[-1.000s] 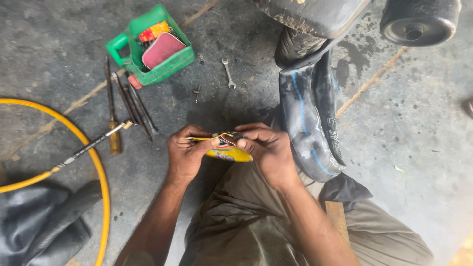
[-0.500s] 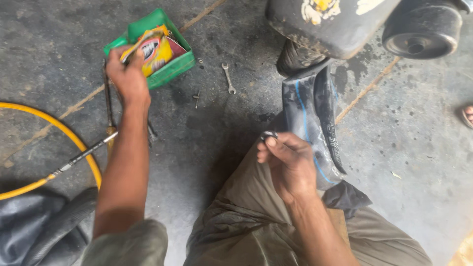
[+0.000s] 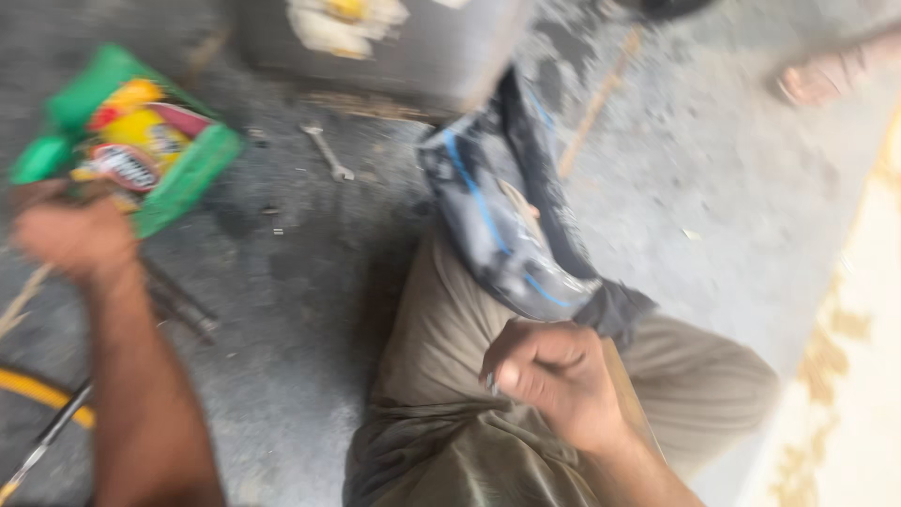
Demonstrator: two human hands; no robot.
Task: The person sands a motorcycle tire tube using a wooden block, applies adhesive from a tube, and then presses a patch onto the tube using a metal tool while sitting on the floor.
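Green plastic tray (image 3: pixel 183 178) of yellow and red packets, far left on grey concrete floor (image 3: pixel 310 310), just beyond left hand (image 3: pixel 75 239); grip there lost in blur, cannot tell. Right hand (image 3: pixel 554 376) fisted, maybe pinching a small metal bit (image 3: pixel 490 383), over olive-trousered knee (image 3: pixel 450 329). Could well tip the tray by blind groping, or drop the bit; open floor mid-scene, hemmed by black rubber inner tube (image 3: pixel 507 225), steel spanner (image 3: pixel 328 153), yellow hose (image 3: pixel 38 390).

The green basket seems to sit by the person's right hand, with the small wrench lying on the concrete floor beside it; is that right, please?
Not quite: the head view shows the green basket by the left hand. The right hand is fisted over the lap. The small wrench does lie on the concrete floor beside it.
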